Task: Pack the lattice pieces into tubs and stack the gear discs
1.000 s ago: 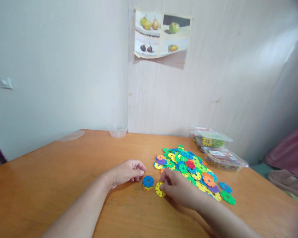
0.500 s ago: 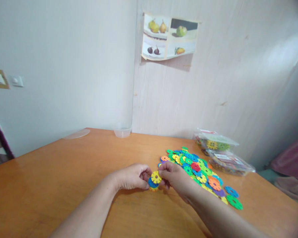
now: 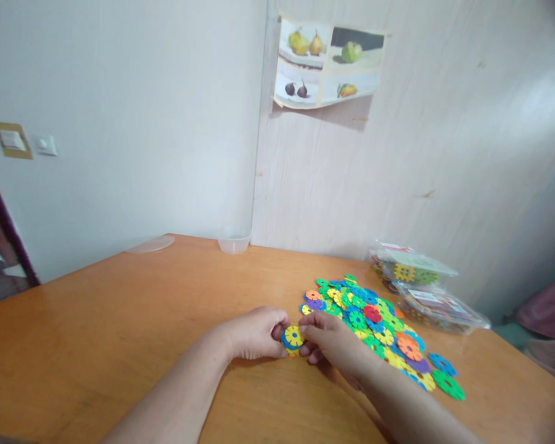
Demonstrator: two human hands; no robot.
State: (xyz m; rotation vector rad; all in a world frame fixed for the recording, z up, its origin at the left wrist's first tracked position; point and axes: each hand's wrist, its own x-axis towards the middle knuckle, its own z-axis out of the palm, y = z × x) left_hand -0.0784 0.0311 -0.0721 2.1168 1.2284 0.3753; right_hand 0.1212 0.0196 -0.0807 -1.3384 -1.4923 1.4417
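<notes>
A yellow notched plastic disc (image 3: pixel 294 335) lies over a blue disc (image 3: pixel 285 338) at the top of a small stack, with yellow and orange edges showing lower down. My left hand (image 3: pixel 262 333) curls its fingers and thumb around the stack's left side. On the right, my right hand (image 3: pixel 324 336) pinches the edge of the yellow disc, its other fingers bent close to the stack. Just beyond my right hand spreads a loose pile of notched discs (image 3: pixel 357 319) in green, blue, yellow, orange, red and purple.
Clear plastic boxes (image 3: pixel 444 306) with colourful pieces inside stand at the back right of the wooden table (image 3: pixel 157 308). A translucent bowl (image 3: pixel 234 245) and a flat translucent lid (image 3: pixel 151 245) sit along the far edge. Fruit pictures (image 3: pixel 329 63) hang on the wall.
The yellow disc has come down onto the blue one and now sits nearly centred on the stack. Both hands keep their grip; the whole view has shifted slightly.
</notes>
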